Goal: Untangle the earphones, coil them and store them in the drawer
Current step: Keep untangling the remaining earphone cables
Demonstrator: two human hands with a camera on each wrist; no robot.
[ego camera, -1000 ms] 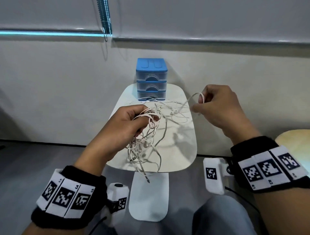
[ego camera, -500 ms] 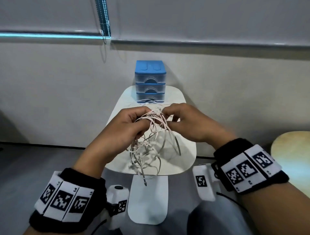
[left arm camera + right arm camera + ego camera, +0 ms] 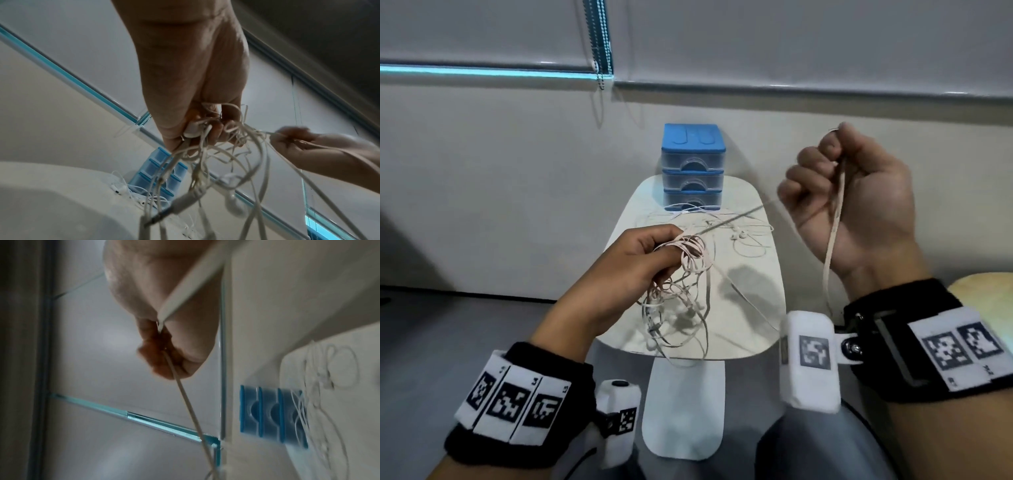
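The beige flat-cable earphones (image 3: 681, 284) hung as a loose tangle above the tabletop (image 3: 750, 284), one strand stretched tight up to the right. The blue three-drawer unit (image 3: 692, 168) stood upright at the far edge, all drawers closed.

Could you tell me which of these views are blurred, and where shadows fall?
Head view: sharp; hand shadows fall on the white table. Left wrist view: the audio plug near the lens is out of focus. Right wrist view: motion blur smears the blue drawer unit and the right hand.
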